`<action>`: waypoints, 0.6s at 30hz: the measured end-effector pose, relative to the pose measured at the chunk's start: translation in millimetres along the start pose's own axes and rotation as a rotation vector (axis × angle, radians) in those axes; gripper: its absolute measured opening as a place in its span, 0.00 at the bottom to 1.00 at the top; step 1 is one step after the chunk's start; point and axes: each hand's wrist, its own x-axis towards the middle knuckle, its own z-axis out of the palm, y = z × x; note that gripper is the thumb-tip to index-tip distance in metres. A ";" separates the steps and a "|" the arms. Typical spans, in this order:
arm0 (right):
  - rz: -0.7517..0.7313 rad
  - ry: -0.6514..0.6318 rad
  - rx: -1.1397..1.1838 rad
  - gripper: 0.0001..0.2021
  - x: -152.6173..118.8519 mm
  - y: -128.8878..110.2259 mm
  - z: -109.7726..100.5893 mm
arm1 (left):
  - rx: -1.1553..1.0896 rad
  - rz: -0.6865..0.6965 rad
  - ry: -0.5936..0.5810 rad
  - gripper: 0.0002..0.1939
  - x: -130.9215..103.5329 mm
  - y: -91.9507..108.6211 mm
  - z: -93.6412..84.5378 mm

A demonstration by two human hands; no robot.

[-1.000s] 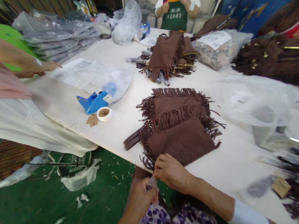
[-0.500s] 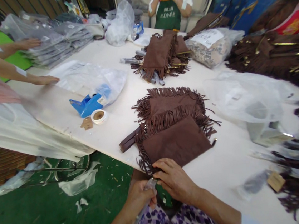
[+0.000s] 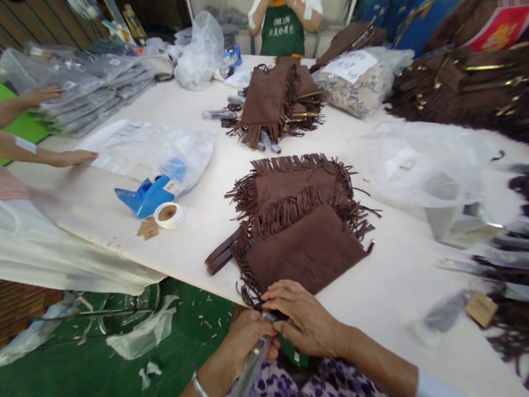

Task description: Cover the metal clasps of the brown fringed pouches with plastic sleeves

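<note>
At the bottom centre of the frame both hands meet at the near edge of the white table [image 3: 201, 231]; the left hand [image 3: 247, 340] is closed around a narrow clear plastic sleeve [image 3: 244, 379] that runs down toward the lower left over a purple-patterned lap; the right hand [image 3: 304, 321] is curled with its fingertips pinching at the top of that same sleeve, touching the left hand. Just above the hands, in the centre of the frame, lies a brown fringed suede bag [image 3: 303, 251] flat on the table, its fringe brushing the fingers; a second fringed bag [image 3: 298, 185] lies partly under it, higher up, and a dark strap [image 3: 221, 261] sticks out to the left of the pile.

Left of centre sit a blue tape dispenser [image 3: 143, 198], a roll of tape [image 3: 168, 214] and a small brown paper tag [image 3: 147, 228], close together; a clear plastic bag [image 3: 153, 147] lies behind them. In the upper centre rests another heap of brown fringed pieces [image 3: 270, 99]; at the upper left a stack of packed grey bags [image 3: 85, 91] stands under another person's hand [image 3: 40, 95], and a second hand [image 3: 71, 158] lies flat on the table; a person in a green apron [image 3: 284, 27] stands at the top centre.
</note>
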 end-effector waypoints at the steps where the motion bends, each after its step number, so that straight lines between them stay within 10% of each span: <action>1: 0.014 0.012 0.004 0.18 -0.2 1.2 2.2 | 0.002 0.005 -0.008 0.07 -0.4 1.2 0.7; 18: 0.017 0.081 -0.158 0.07 6.6 -3.5 19.8 | -0.116 0.164 -0.062 0.23 -37.8 -13.6 -6.8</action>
